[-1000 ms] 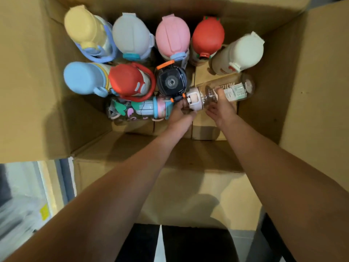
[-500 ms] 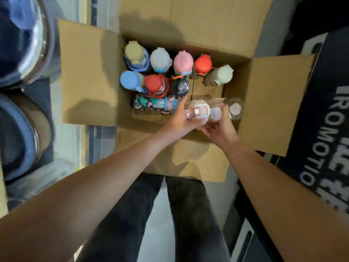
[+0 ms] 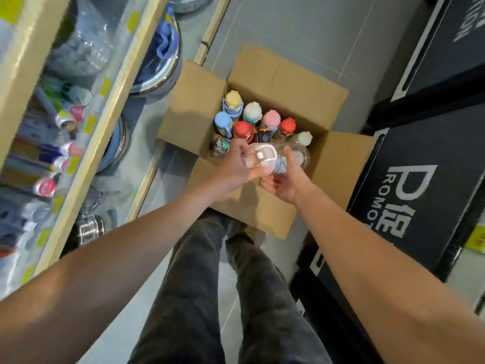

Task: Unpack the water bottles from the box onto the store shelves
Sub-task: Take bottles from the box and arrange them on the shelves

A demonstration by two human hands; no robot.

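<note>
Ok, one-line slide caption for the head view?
Both hands, left hand and right hand, lift a clear bottle above the open box.

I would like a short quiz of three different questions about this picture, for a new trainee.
1. True or false: both hands hold the clear bottle above the cardboard box.
2. Which hand grips the white lid end? A) left hand B) right hand
3. Fill in: the store shelves are on the person's ____ side.

Key: 1 true; 2 A; 3 left.
</note>
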